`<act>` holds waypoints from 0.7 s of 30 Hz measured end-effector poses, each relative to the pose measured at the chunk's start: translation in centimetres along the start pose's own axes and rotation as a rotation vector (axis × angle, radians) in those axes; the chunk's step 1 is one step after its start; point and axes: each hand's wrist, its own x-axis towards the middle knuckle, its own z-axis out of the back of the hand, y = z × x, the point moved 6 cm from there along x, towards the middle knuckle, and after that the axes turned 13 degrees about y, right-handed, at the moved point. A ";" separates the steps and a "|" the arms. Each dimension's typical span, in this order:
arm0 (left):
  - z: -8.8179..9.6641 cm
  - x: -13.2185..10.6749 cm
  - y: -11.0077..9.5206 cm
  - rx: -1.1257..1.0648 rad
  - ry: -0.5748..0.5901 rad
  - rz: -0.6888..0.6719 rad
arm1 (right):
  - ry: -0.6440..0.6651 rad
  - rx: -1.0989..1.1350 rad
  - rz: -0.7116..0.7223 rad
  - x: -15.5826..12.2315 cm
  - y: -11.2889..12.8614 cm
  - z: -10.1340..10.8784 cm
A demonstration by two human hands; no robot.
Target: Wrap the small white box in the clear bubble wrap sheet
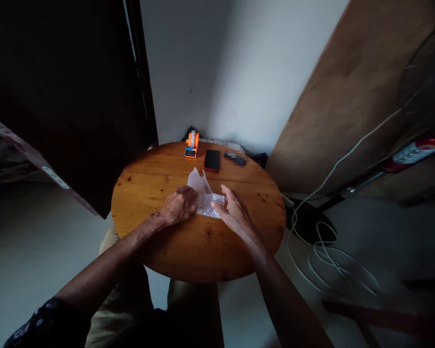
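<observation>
A crumpled piece of clear bubble wrap point(205, 194) lies in the middle of the round wooden table point(188, 241). My left hand point(179, 205) rests on its left edge with the fingers curled over the wrap. My right hand point(232, 211) lies against its right side, fingers stretched out and pressing on the plastic. One corner of the wrap sticks up between the hands.
At the table's far edge stand an orange tape dispenser point(192, 144), a dark phone with a red rim point(212, 160) and a small dark object point(235, 158). A wooden board point(348, 96) leans on the wall at right. White cable point(329, 251) coils on the floor.
</observation>
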 end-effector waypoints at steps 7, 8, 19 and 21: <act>-0.8 0.1 -0.4 0.146 0.030 -0.028 | 0.037 -0.005 0.048 0.4 0.6 -0.1; -0.8 0.1 -0.5 0.159 0.033 -0.041 | 0.062 -0.058 0.082 0.8 1.1 -0.1; -1.8 -1.1 -0.1 0.269 -0.156 -0.189 | 0.730 -0.122 -0.102 4.5 -0.2 -0.5; -1.9 -1.1 -0.1 0.267 -0.169 -0.199 | 0.657 0.025 -0.182 3.9 -1.4 -0.4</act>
